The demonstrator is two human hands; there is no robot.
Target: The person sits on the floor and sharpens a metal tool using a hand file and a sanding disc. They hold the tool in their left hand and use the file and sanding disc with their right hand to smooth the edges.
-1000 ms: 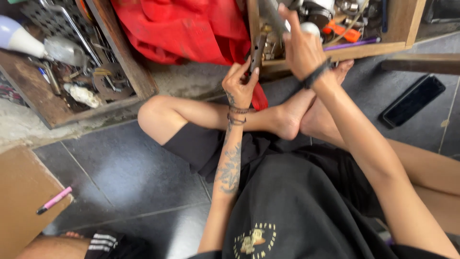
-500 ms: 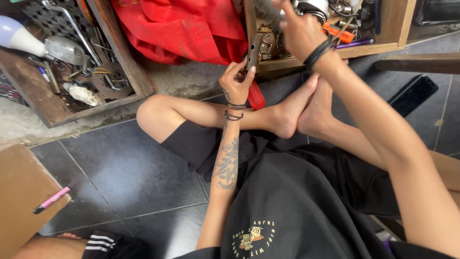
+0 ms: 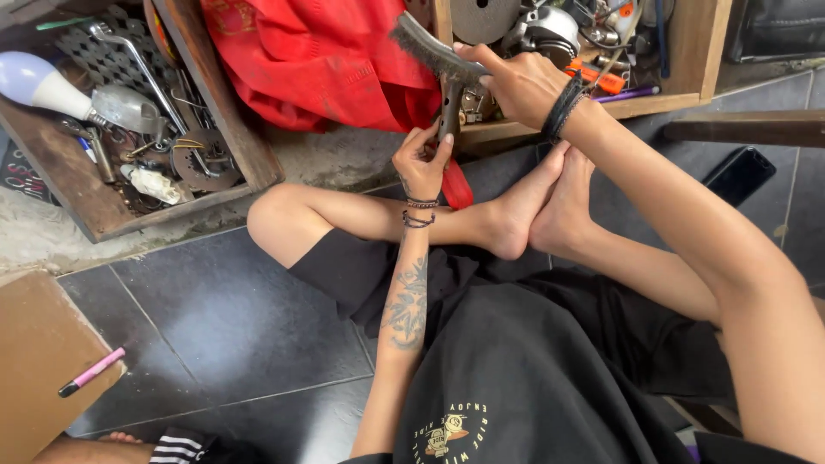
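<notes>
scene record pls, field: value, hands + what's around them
setting: person seated on dark tiled floor, legs folded
left hand: grips a rusty metal part, held upright
right hand: holds a wire brush, bristles against top of the part
behind hands: red cloth; wooden crate of metal parts
left side: wooden tray with light bulb, wrench
lower left: cardboard with pink pen
right side: dark phone on floor
</notes>
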